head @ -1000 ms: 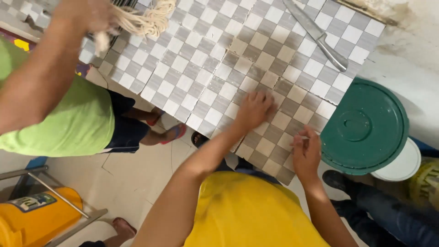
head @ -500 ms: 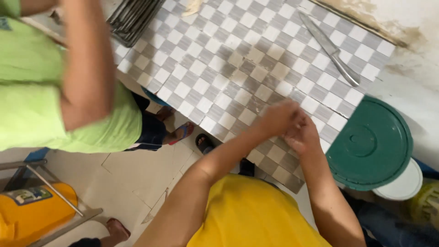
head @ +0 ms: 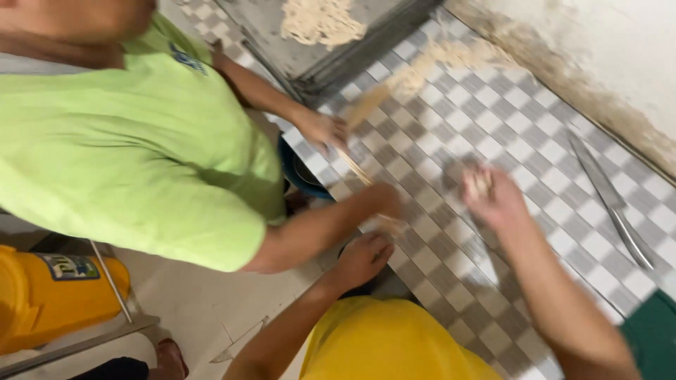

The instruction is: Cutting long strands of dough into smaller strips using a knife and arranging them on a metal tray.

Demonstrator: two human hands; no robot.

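My right hand is raised over the grey-and-white checkered counter, its fingers closed on a small pale clump of noodles, blurred by motion. My left hand rests at the counter's near edge with curled fingers; the blur hides whether it holds anything. A co-worker in a green shirt leans in from the left. One of their hands and the other handle a bundle of pale noodle strands on the counter, just beyond my left hand.
A metal tray with a heap of noodles lies at the counter's far end. A long knife lies by the stained wall on the right. A green lid sits bottom right. A yellow container and metal frame stand on the floor, left.
The view swung left. My hands came apart: the right lifted with a clump, the left dropped to the counter's edge. The co-worker leaned in and brought noodles down onto the counter.
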